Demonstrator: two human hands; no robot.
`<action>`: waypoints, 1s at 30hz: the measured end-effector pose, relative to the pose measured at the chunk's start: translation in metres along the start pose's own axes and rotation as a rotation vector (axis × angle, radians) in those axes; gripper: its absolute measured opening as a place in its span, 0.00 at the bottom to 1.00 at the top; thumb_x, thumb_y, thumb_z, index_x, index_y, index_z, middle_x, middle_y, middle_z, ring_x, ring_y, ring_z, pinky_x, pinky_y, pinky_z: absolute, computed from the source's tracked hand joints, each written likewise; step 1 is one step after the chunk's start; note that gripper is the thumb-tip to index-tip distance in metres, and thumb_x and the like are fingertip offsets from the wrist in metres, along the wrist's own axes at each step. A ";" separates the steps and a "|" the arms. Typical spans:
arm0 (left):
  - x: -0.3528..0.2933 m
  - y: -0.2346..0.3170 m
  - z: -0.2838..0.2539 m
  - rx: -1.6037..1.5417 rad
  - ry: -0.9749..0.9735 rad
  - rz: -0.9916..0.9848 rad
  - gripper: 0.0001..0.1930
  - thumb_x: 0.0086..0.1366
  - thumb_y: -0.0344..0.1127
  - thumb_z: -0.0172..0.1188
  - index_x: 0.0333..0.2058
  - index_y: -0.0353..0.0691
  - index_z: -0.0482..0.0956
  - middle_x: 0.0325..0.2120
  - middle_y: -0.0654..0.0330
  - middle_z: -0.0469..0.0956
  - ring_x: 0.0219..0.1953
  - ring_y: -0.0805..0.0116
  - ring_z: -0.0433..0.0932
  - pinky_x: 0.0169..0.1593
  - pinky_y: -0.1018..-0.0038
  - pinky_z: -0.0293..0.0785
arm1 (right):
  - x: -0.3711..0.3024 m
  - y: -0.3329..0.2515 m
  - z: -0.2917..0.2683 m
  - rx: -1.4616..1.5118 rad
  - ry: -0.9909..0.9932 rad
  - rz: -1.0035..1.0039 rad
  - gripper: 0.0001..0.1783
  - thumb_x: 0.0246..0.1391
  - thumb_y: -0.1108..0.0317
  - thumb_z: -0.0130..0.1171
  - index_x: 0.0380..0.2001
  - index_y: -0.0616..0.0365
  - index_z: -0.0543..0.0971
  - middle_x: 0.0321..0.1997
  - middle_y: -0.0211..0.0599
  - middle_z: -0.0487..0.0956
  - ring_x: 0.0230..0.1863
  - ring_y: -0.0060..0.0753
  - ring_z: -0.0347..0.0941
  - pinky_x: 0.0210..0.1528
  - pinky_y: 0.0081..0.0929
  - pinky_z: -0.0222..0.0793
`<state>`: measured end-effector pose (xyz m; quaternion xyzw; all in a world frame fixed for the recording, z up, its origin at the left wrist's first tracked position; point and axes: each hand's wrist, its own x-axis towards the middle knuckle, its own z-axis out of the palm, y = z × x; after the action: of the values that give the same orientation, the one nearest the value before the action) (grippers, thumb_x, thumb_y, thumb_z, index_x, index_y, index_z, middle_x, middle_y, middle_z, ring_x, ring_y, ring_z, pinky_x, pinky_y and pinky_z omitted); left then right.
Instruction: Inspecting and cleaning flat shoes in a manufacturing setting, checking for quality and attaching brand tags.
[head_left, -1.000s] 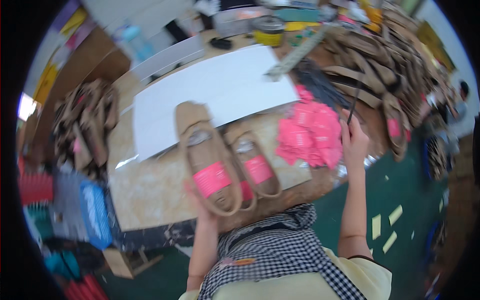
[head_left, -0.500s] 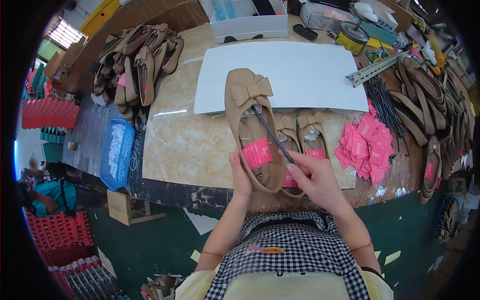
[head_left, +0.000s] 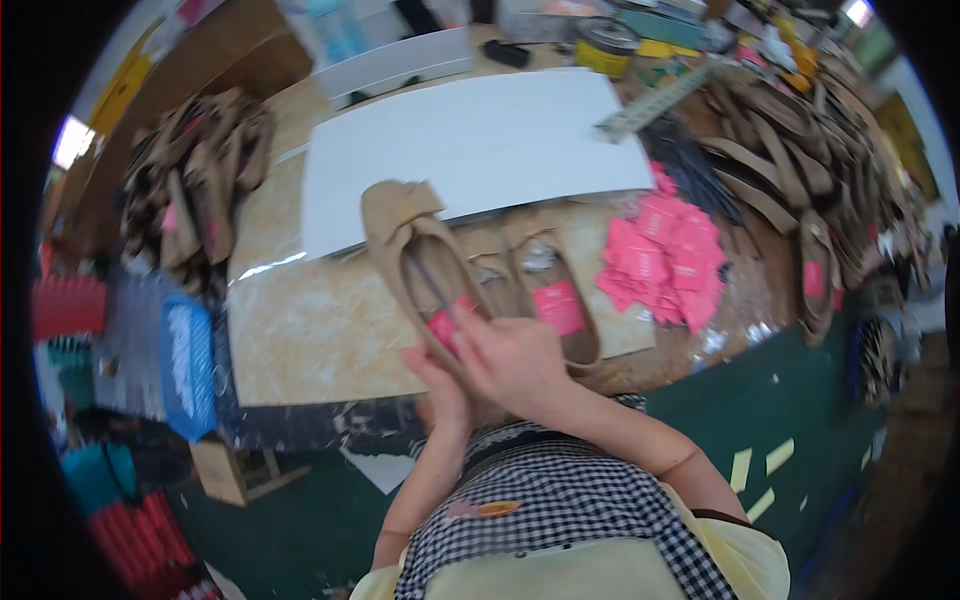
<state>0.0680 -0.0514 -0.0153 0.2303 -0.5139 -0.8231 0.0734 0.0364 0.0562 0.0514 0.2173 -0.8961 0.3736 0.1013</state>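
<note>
A beige flat shoe (head_left: 385, 235) with a bow is tilted above the table's near edge, toe pointing away. My left hand (head_left: 447, 400) grips it at the heel, on the left side. Over the heel end is my right hand (head_left: 520, 365), blurred, its fingertips closed at a thin dark stick (head_left: 428, 272) that runs along inside the shoe. A pink card (head_left: 442, 326) lies on the insole, partly covered by my right fingers. Just right of it, another beige shoe (head_left: 580, 345) with a pink card and crumpled paper rests on the table, beside one mostly hidden.
A white sheet (head_left: 470, 140) lies behind the shoes. Pink cards (head_left: 665, 260) are heaped at right, near dark sticks (head_left: 690, 160) and a metal strip (head_left: 655, 100). Shoe piles stand at left (head_left: 195, 180) and right (head_left: 790, 150). A blue basket (head_left: 203, 375) sits at far left.
The view has swung, shifting the table leftward. The stick, earlier slanting out of the shoe, now lies lower inside it. My right hand has moved over the heel, near my left.
</note>
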 end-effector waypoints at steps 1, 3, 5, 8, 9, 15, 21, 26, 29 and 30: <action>0.005 -0.012 -0.010 -0.030 0.006 -0.010 0.45 0.66 0.73 0.26 0.59 0.36 0.67 0.53 0.57 0.74 0.55 0.61 0.72 0.60 0.66 0.66 | 0.002 -0.003 -0.007 0.010 -0.129 0.037 0.19 0.56 0.67 0.58 0.51 0.58 0.77 0.22 0.40 0.78 0.21 0.43 0.75 0.24 0.38 0.70; 0.012 -0.017 -0.028 0.001 0.086 -0.063 0.43 0.67 0.72 0.29 0.57 0.36 0.68 0.51 0.57 0.75 0.52 0.61 0.74 0.58 0.67 0.68 | 0.002 0.011 -0.028 -0.006 -0.237 0.119 0.20 0.56 0.67 0.58 0.53 0.56 0.77 0.25 0.41 0.80 0.24 0.42 0.76 0.26 0.35 0.71; 0.015 0.012 -0.058 -0.058 -0.072 -0.124 0.40 0.68 0.70 0.33 0.55 0.37 0.70 0.48 0.56 0.77 0.48 0.60 0.76 0.54 0.67 0.71 | -0.001 0.042 -0.058 0.492 -0.039 -0.018 0.17 0.54 0.66 0.58 0.47 0.59 0.79 0.32 0.45 0.82 0.32 0.46 0.80 0.33 0.35 0.75; 0.021 0.046 -0.125 -0.135 0.064 -0.195 0.32 0.69 0.63 0.43 0.53 0.37 0.72 0.45 0.52 0.78 0.42 0.55 0.78 0.49 0.67 0.74 | 0.005 0.177 -0.136 0.094 0.325 0.345 0.14 0.54 0.75 0.53 0.44 0.59 0.81 0.38 0.43 0.83 0.36 0.39 0.81 0.39 0.30 0.75; 0.033 0.049 -0.174 0.234 0.145 -0.137 0.30 0.69 0.58 0.47 0.54 0.37 0.72 0.44 0.51 0.78 0.42 0.56 0.78 0.48 0.68 0.74 | -0.004 0.229 -0.162 -0.071 0.400 0.436 0.11 0.55 0.71 0.55 0.40 0.59 0.82 0.36 0.44 0.83 0.36 0.42 0.81 0.38 0.33 0.76; 0.023 0.064 -0.073 1.260 0.143 0.353 0.27 0.65 0.44 0.59 0.58 0.34 0.70 0.35 0.50 0.79 0.35 0.64 0.77 0.41 0.67 0.72 | -0.007 0.365 -0.175 -0.678 0.127 0.582 0.12 0.52 0.58 0.60 0.31 0.54 0.84 0.29 0.47 0.82 0.34 0.52 0.80 0.38 0.44 0.76; 0.033 0.006 -0.037 0.887 -0.260 0.067 0.27 0.62 0.31 0.54 0.61 0.32 0.67 0.31 0.54 0.82 0.27 0.70 0.77 0.31 0.72 0.73 | 0.000 0.325 -0.225 -0.765 0.157 0.496 0.09 0.51 0.62 0.57 0.27 0.52 0.83 0.26 0.47 0.81 0.31 0.53 0.79 0.35 0.46 0.75; 0.004 0.013 -0.028 -0.288 -0.502 -0.681 0.39 0.63 0.59 0.47 0.58 0.26 0.65 0.40 0.40 0.79 0.40 0.51 0.81 0.42 0.63 0.80 | -0.036 0.282 -0.234 -0.808 0.356 0.523 0.11 0.55 0.60 0.56 0.38 0.52 0.77 0.27 0.45 0.82 0.31 0.51 0.80 0.33 0.43 0.74; 0.002 0.004 -0.040 -0.274 -0.458 -0.640 0.49 0.61 0.73 0.38 0.57 0.26 0.65 0.44 0.38 0.76 0.40 0.46 0.80 0.41 0.56 0.80 | -0.056 0.226 -0.228 -0.579 0.629 0.495 0.11 0.58 0.62 0.55 0.42 0.53 0.74 0.27 0.43 0.81 0.30 0.50 0.79 0.32 0.41 0.73; 0.001 0.006 -0.043 -0.471 -0.581 -0.650 0.48 0.61 0.74 0.40 0.55 0.26 0.67 0.45 0.40 0.75 0.39 0.47 0.80 0.40 0.55 0.80 | -0.072 0.229 -0.218 -0.514 0.640 0.530 0.09 0.59 0.63 0.55 0.41 0.54 0.74 0.27 0.43 0.81 0.29 0.49 0.79 0.31 0.40 0.72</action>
<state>0.0863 -0.0896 -0.0266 0.1166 -0.2150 -0.9273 -0.2833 -0.0020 0.3778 0.0354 -0.1761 -0.9077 0.2013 0.3233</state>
